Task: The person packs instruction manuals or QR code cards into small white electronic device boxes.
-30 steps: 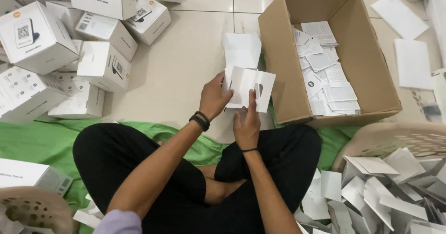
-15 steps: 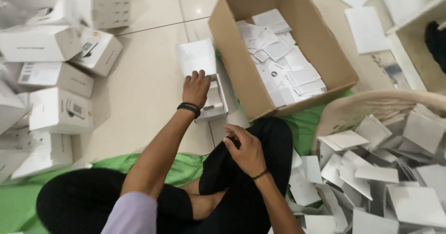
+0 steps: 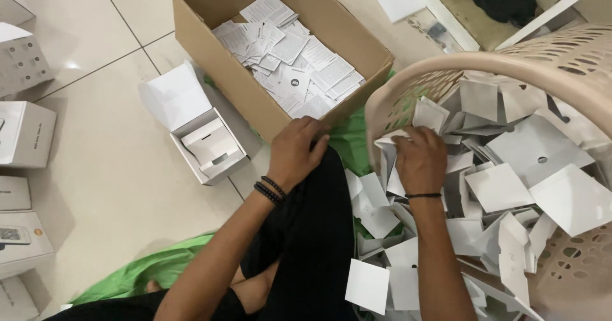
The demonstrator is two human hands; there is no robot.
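My right hand (image 3: 417, 156) reaches into the beige plastic basket (image 3: 510, 63) and rests among the pile of white folded card inserts (image 3: 529, 168), fingers curled on one at the basket's edge. My left hand (image 3: 294, 152), with dark bead bracelets at the wrist, rests on my black-trousered knee beside the brown cardboard box (image 3: 223, 59), holding nothing. An open white box (image 3: 207, 145) with its lid flipped up and a card insert inside sits on the tiled floor left of that hand.
The cardboard box holds several white printed leaflets (image 3: 287, 59). Closed white boxes (image 3: 22, 136) line the left edge of the floor. A green cloth (image 3: 150, 270) lies under my legs. Loose white cards (image 3: 373, 283) spill by my right knee.
The view swung right toward the basket. My left hand left the white box on the floor and drew back to my knee. My right hand moved from my lap into the basket's cards.
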